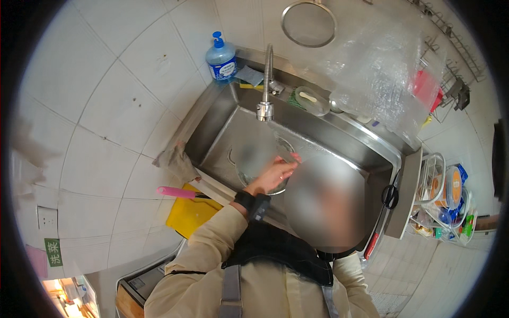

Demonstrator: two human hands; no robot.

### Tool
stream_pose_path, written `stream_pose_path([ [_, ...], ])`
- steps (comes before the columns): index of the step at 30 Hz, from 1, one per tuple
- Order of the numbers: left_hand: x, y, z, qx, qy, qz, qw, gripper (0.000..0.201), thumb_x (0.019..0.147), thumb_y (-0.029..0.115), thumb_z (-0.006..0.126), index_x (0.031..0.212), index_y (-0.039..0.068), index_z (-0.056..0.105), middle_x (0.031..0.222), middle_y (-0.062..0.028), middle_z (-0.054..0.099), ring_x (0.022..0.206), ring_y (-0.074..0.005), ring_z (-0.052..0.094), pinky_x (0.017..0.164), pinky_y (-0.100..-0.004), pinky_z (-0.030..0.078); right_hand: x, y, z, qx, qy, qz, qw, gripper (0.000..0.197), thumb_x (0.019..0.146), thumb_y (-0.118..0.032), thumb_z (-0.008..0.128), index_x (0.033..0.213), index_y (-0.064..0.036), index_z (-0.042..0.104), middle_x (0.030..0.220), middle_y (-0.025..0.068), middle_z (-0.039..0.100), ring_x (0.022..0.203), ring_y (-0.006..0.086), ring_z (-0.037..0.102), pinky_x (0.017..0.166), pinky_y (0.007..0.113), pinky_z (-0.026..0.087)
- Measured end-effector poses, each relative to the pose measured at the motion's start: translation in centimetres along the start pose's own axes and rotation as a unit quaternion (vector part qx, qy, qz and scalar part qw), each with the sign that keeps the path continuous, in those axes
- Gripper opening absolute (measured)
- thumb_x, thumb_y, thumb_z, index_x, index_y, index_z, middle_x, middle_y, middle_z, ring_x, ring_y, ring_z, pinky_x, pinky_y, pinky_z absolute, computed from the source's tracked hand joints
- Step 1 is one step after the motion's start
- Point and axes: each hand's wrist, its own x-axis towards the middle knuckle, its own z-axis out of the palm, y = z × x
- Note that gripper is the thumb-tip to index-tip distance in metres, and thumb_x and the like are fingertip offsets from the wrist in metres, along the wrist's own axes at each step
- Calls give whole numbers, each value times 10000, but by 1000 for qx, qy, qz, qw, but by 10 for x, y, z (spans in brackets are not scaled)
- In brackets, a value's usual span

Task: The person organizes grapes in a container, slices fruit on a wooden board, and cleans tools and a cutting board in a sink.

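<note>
My left hand [275,175] reaches from a beige sleeve, with a black band at the wrist, into the steel sink [318,135]. Its fingers curl over the rim of a round, clear-looking bowl [254,159] that lies low in the sink just below the flexible faucet [265,103]. The bowl is blurred and I cannot tell what is in it. My right hand is hidden behind a blurred patch over the sink's right half; only its beige sleeve [352,278] shows at the lower edge.
A blue pump bottle [221,59] stands at the sink's back left corner. A rag [177,161] drapes the left rim, near a pink-handled knife [177,192] on a yellow board [193,214]. Black scissors [391,196] and a wire rack of packets [448,199] are at right.
</note>
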Motion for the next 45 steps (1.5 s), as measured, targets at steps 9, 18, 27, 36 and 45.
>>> stream_pose_path([
  [9, -11, 1, 1, -42, 50, -93, 994, 285, 852, 145, 538, 1100, 8, 505, 1057, -62, 558, 876, -141, 572, 679, -203, 456, 28, -15, 18, 119, -58, -10, 991, 459, 696, -262, 643, 1088, -63, 514, 756, 136, 524, 658, 325, 522, 644, 416, 410],
  [18, -53, 42, -37, -63, 139, -27, 988, 299, 896, 203, 457, 1148, 42, 466, 1087, -122, 544, 905, -205, 577, 724, -276, 487, 211, 49, 50, 513, -382, 100, 762, 444, 877, -222, 464, 1264, -33, 357, 1195, 109, 479, 1079, 245, 479, 887, 321, 397],
  [27, -88, 63, -46, -1, 153, -54, 987, 335, 909, 231, 429, 1217, 101, 431, 1080, -78, 559, 940, -180, 573, 766, -287, 480, 316, 55, 179, 741, -242, 337, 528, 262, 854, -123, 415, 1067, 14, 484, 988, 94, 537, 903, 191, 515, 815, 290, 428],
  [36, -72, 64, -61, -73, 126, -91, 985, 319, 906, 222, 432, 1199, 98, 447, 1033, -90, 574, 941, -199, 577, 771, -298, 481, 316, 32, 176, 867, -225, 235, 377, 121, 851, -133, 444, 912, -31, 468, 862, 97, 515, 850, 216, 481, 782, 341, 415],
  [45, -61, 63, -22, -44, 124, -14, 991, 326, 905, 251, 436, 1172, 65, 449, 1056, -87, 560, 969, -176, 555, 785, -276, 467, 86, -28, 81, 544, -364, 124, 746, 333, 855, -293, 529, 1059, -31, 503, 889, 71, 556, 839, 147, 508, 734, 273, 412],
])
